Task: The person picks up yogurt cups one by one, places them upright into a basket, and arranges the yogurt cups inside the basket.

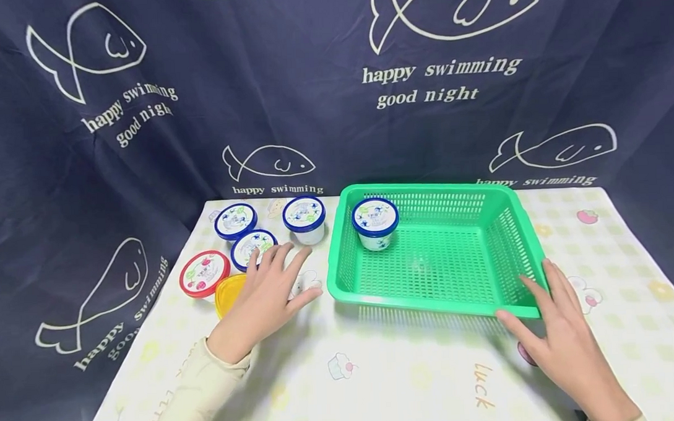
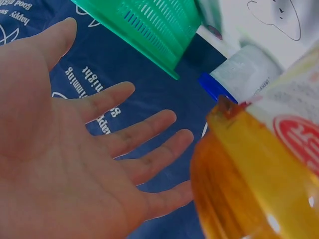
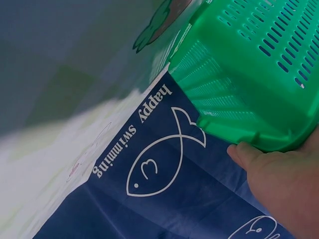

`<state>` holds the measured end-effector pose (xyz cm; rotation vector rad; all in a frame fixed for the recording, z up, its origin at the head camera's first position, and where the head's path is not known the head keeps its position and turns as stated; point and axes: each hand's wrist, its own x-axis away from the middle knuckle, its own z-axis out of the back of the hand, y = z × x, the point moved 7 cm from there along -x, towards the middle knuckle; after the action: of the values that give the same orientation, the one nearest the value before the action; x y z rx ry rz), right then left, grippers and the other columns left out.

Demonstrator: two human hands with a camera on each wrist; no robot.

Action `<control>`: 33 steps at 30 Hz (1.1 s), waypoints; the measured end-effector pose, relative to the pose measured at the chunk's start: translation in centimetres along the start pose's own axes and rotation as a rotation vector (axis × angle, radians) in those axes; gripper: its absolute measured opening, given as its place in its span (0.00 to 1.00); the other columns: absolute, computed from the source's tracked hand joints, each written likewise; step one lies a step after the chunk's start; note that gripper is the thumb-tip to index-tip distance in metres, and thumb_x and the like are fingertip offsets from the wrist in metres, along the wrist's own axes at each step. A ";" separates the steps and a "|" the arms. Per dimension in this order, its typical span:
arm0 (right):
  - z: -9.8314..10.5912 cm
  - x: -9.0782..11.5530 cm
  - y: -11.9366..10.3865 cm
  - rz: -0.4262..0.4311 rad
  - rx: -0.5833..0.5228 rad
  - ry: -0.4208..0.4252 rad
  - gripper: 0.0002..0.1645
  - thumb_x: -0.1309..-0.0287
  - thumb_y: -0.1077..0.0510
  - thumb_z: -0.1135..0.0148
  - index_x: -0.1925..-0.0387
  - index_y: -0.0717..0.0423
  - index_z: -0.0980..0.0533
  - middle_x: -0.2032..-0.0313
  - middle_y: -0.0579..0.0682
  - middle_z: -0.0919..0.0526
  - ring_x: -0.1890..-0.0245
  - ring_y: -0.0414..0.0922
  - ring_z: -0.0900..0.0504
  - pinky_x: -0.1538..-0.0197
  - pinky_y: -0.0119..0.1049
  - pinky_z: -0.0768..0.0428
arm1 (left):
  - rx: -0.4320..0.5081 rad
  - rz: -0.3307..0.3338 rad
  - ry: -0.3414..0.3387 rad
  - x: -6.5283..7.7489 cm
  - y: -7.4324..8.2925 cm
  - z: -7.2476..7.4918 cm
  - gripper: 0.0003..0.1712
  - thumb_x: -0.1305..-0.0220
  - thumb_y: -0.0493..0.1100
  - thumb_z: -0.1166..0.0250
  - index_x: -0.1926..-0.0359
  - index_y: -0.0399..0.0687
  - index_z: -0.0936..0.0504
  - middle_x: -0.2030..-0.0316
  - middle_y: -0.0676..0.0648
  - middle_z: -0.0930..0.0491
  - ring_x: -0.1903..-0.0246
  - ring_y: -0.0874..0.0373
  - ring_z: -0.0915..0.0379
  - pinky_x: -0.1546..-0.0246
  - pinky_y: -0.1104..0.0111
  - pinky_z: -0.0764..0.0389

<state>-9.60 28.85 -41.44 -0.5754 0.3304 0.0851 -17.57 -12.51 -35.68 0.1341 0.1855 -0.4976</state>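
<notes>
My left hand hovers with spread fingers over a group of small lidded tubs. Beneath it lies a yellow-lidded tub, partly hidden by the hand and large in the left wrist view. The fingertips overlap a blue-lidded tub in the head view. A red-lidded tub stands to the left; two more blue-lidded tubs, one at the back left and one near the basket, stand behind. My right hand holds the near right corner of a green basket, one finger over its rim.
Inside the basket, at its back left, stands another blue-lidded tub. A patterned cloth covers the table. A dark blue curtain with fish drawings hangs right behind the table's back edge and along its left.
</notes>
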 end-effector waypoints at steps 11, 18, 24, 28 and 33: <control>-0.1 0.0 0.0 -0.001 -0.008 -0.004 0.46 0.39 0.46 0.32 0.30 0.69 0.38 0.22 0.59 0.63 0.22 0.57 0.65 0.29 0.65 0.62 | -0.062 0.051 0.028 2.2 -1.4 0.9 0.41 0.39 0.68 0.35 0.32 0.51 0.29 0.36 0.35 0.32 0.36 0.35 0.40 0.37 0.34 0.46; -0.1 0.0 0.2 -0.005 0.003 0.000 0.45 0.39 0.46 0.32 0.31 0.68 0.37 0.22 0.58 0.62 0.22 0.57 0.64 0.28 0.64 0.62 | -0.079 0.103 0.048 3.5 -2.7 1.0 0.42 0.41 0.65 0.33 0.32 0.48 0.29 0.37 0.32 0.32 0.37 0.33 0.41 0.39 0.36 0.43; 0.1 0.0 0.2 0.007 -0.001 0.007 0.44 0.40 0.47 0.31 0.32 0.68 0.35 0.22 0.57 0.62 0.22 0.56 0.64 0.28 0.63 0.62 | -0.072 0.144 0.076 4.7 -3.6 0.7 0.39 0.39 0.63 0.33 0.35 0.47 0.27 0.38 0.30 0.31 0.38 0.31 0.40 0.41 0.35 0.42; 0.2 0.1 0.2 0.011 0.000 0.015 0.43 0.41 0.47 0.30 0.33 0.68 0.34 0.22 0.57 0.61 0.22 0.55 0.64 0.28 0.63 0.62 | -0.081 0.151 0.125 5.2 -4.0 0.6 0.36 0.39 0.62 0.34 0.37 0.46 0.26 0.41 0.30 0.30 0.40 0.31 0.38 0.43 0.36 0.40; 0.1 0.0 0.0 0.009 -0.001 0.007 0.43 0.40 0.47 0.31 0.33 0.68 0.34 0.22 0.58 0.61 0.22 0.57 0.64 0.28 0.65 0.61 | -0.081 0.160 0.132 5.7 -4.2 0.2 0.35 0.39 0.60 0.33 0.38 0.46 0.26 0.41 0.30 0.30 0.41 0.31 0.37 0.45 0.36 0.37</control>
<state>-9.53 28.92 -41.39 -0.5749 0.3402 0.0920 -14.64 -18.83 -37.00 0.1020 0.3206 -0.3217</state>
